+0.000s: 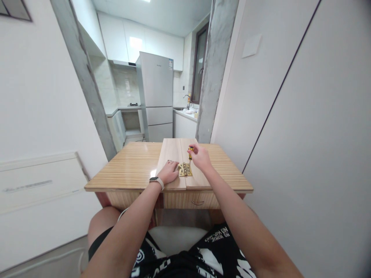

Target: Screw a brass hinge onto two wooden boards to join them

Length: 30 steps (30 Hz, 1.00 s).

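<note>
Two boards [171, 148] lie side by side on the table [124, 166], running from near edge to far edge. Hinge [184, 170] spans their seam, nearer the near edge. Right hand [200, 156]: fingers grip the upright screwdriver [190, 156], tip at the hinge's right leaf. Left hand [169, 172]: fingers unclenched, resting on the left board beside the hinge.

The right hand [201, 157] partly hides the screwdriver [190, 156]; its tip is indistinct.
</note>
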### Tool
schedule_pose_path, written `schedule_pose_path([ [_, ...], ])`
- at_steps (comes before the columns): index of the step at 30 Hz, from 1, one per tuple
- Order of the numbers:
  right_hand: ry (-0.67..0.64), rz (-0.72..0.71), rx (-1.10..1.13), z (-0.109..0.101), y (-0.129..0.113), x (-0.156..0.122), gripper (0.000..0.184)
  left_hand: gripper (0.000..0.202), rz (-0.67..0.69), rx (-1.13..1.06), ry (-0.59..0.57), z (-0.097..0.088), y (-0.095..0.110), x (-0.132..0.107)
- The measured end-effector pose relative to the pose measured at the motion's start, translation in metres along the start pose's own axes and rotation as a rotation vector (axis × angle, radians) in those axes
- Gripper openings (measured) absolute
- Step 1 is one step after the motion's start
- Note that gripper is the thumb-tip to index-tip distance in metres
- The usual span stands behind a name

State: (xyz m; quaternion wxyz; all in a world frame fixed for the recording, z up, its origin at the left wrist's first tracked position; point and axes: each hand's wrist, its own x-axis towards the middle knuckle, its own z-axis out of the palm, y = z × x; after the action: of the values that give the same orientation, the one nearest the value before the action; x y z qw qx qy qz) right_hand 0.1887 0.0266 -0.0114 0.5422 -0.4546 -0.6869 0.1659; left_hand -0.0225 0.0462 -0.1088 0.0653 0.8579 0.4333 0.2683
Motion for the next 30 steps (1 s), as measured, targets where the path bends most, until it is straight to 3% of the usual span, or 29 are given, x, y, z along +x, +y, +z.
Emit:
schedule_pose_path([
  [4, -0.155, -0.002, 0.253, -0.007, 0.006, 0.008, 0.029, 0.043, -0.016, -0.010, -0.004, 0.000, 0.001, 0.000],
  [10, -0.327, 0.035, 0.299, -0.022, 0.016, 0.018, 0.033, 0.044, -0.018, -0.010, -0.006, 0.000, -0.001, 0.000],
  [16, -0.411, 0.090, 0.428, -0.023, 0.015, 0.020, 0.035, 0.044, -0.007, -0.009, 0.003, 0.002, -0.002, 0.001],
  [26, -0.249, 0.104, 0.437, -0.007, 0.023, 0.018, 0.033, 0.040, 0.000, -0.012, 0.024, 0.004, -0.004, 0.001],
  [30, -0.076, 0.055, 0.237, -0.003, 0.017, 0.010, 0.030, 0.042, 0.000, -0.007, 0.018, 0.004, -0.003, 0.001],
])
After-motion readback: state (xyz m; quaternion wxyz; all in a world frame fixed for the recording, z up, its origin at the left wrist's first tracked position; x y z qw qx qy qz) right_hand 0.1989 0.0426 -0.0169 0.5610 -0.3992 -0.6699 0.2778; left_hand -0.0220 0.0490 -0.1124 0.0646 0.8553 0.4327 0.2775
